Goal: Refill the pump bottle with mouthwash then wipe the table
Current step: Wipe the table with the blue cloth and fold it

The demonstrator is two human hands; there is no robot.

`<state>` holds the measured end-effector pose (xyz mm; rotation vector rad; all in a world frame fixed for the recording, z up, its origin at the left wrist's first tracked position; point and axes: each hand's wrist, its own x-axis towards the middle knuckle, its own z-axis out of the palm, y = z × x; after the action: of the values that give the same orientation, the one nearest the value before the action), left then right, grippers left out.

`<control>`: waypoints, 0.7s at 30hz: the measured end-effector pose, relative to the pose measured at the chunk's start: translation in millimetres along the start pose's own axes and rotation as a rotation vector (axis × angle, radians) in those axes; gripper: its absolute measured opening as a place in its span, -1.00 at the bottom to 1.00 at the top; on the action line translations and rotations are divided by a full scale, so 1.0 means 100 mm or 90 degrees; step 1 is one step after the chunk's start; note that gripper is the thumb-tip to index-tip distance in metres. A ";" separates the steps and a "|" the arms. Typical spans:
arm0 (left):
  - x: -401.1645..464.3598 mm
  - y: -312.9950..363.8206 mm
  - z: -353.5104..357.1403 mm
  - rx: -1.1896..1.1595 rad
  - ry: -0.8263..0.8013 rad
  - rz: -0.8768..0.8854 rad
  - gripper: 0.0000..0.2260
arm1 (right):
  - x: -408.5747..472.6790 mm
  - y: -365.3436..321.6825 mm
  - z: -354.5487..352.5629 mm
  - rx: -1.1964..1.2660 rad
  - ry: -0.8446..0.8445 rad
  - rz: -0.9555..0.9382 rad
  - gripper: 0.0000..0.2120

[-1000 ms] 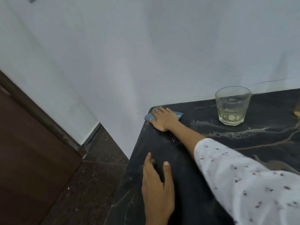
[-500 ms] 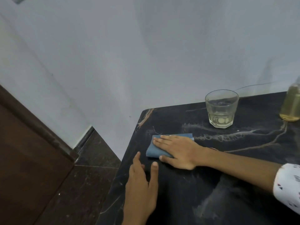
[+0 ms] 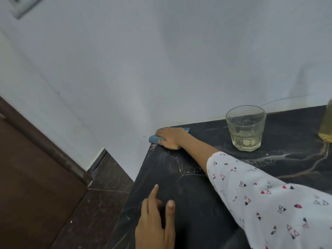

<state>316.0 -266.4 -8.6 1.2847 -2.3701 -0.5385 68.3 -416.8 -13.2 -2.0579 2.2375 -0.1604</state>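
The right hand [image 3: 171, 138], fingers flat and together, presses the blue cloth [image 3: 154, 138] back into the table [image 3: 188, 203] far corner (mid-table a moment ago); left hand [image 3: 155, 225] rests open — wiping continues

At the left edge of your frame stands a dark brown wooden door [image 3: 30, 177]; beside it, dark speckled floor tiles [image 3: 93, 209] fill the lower left. A pale wall [image 3: 161, 60] spans the top; a white switch plate [image 3: 21, 4] sits in the upper left corner.

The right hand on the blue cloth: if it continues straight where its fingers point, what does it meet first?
Probably the white wall: the right hand presses the blue cloth at the table's far corner.
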 end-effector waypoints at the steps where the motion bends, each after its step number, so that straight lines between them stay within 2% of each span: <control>1: 0.00 0.00 0.00 0.003 0.002 -0.001 -0.41 | 0.01 0.02 -0.01 -0.005 -0.002 0.015 -0.47; 9: -0.02 -0.06 -0.04 -0.086 0.019 0.023 -0.53 | -0.29 0.08 0.02 0.010 0.068 0.153 -0.47; 16: -0.32 0.15 -0.03 -0.314 0.053 -0.008 -0.69 | -1.30 -0.06 0.10 0.062 0.121 0.279 -0.34; 19: -0.51 0.24 -0.03 -0.367 0.052 -0.010 -0.73 | -1.79 -0.36 0.12 0.064 0.102 0.281 -0.31; 21: -0.61 0.27 -0.07 -0.389 0.049 -0.004 -0.80 | -2.15 -0.61 0.15 0.076 0.066 0.227 -0.37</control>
<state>331.4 -202.4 1.3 1.0038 -1.9109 -1.0870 148.8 -207.4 -19.2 -1.5960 2.5415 -0.3681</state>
